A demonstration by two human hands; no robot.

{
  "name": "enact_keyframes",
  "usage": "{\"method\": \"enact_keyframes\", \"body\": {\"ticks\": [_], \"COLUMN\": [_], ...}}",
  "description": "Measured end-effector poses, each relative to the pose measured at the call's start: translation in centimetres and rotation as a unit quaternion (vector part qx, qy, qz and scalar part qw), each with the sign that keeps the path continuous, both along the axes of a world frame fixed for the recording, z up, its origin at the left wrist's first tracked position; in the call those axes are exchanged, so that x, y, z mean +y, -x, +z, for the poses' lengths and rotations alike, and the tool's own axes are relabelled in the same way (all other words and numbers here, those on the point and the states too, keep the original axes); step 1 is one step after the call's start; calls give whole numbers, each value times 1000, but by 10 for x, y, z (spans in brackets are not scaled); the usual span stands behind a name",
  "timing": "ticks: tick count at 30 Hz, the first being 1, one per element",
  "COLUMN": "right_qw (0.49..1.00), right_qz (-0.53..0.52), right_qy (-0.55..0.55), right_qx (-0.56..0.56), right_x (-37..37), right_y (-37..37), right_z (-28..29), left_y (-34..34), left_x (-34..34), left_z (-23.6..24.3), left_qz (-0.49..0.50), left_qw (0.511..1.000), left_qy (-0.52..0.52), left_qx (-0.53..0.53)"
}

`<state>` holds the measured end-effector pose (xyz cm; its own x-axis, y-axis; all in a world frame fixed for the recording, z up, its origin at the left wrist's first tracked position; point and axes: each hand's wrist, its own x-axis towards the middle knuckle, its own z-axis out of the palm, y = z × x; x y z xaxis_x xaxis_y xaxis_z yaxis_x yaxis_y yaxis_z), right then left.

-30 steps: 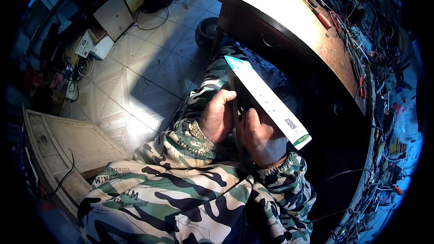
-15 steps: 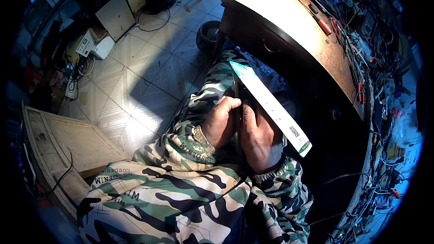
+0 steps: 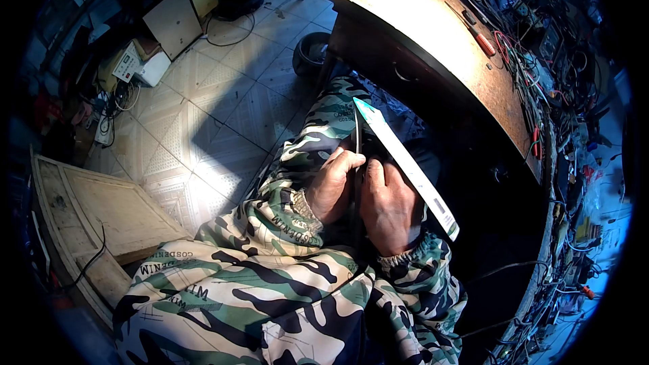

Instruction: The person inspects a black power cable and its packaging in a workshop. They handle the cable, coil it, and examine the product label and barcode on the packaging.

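Over my lap, in front of my camouflage jacket, both hands work at a slim, flat white box-like thing (image 3: 405,165) with a green end and small dark print. It stands on edge, slanting from upper left to lower right. A thin dark strip or panel edge (image 3: 358,126) rises beside it on the left. My left hand (image 3: 331,188) is closed, thumb and fingers pinching that dark edge. Just right of it, my right hand (image 3: 388,206) is curled between the dark edge and the white thing; its fingertips are hidden, so its grip cannot be made out.
A brown wooden desk (image 3: 419,7) stands ahead to the right, under a bright light. On it lie a red-handled screwdriver (image 3: 483,42) and tangled wires (image 3: 527,71). A dark bucket (image 3: 311,53) sits on the tiled floor. At left is a wooden cabinet piece (image 3: 111,213).
The white thing has turned more edge-on, so its printed face looks narrower. Its upper end has shifted slightly right, and the dark edge shows more clearly. Both hands stay nearly in place.
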<state>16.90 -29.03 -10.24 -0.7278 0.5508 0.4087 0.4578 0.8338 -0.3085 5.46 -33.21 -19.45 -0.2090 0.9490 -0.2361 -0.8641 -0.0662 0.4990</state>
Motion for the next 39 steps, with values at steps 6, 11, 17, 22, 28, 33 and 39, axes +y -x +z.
{"method": "enact_keyframes", "body": {"ticks": [6, 11, 17, 22, 28, 33, 39], "right_qw": [999, 993, 992, 995, 992, 995, 998], "right_qz": [3, 32, -23, -38, 29, -35, -17], "right_qy": [29, -115, -48, -29, 13, 30, -67], "right_qx": [22, 12, -113, -83, 120, 92, 7], "right_x": [2, 4, -2, -3, 1, -8, -8], "right_y": [5, 7, 12, 13, -6, -8, -13], "right_z": [-12, -14, 4, 2, -17, -5, -14], "left_y": [-1, -6, -2, -4, -4, -6, -6], "left_x": [-3, -2, -5, -1, -1, -1, -2], "left_z": [23, 9, 29, -4, 2, 10, 10], "left_qz": [-24, -20, -96, -30, -29, 0, 14], "left_qw": [999, 1000, 990, 999, 997, 996, 997], "left_qy": [-14, 13, 14, 15, -6, -34, -39], "left_qx": [-30, -10, -100, -8, -72, -88, -67]}}
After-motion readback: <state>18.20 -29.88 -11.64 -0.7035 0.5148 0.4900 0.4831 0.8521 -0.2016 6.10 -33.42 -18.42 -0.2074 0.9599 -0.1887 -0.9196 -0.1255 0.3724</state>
